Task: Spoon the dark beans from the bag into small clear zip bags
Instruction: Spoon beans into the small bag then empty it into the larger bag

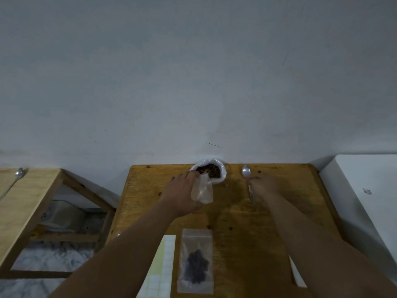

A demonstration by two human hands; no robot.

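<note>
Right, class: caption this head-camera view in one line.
Left hand holds an empty zip bag by the open bag of beans; right hand grips the spoon; one filled zip bag lies nearer.

Grey wall, wooden table, side bench, white cabinet

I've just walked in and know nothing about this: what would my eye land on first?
At the far edge of a wooden table, the left hand holds an empty clear bag beside the open white bag of dark beans, and the right hand grips a spoon. Nearer, a filled zip bag lies flat.
</note>
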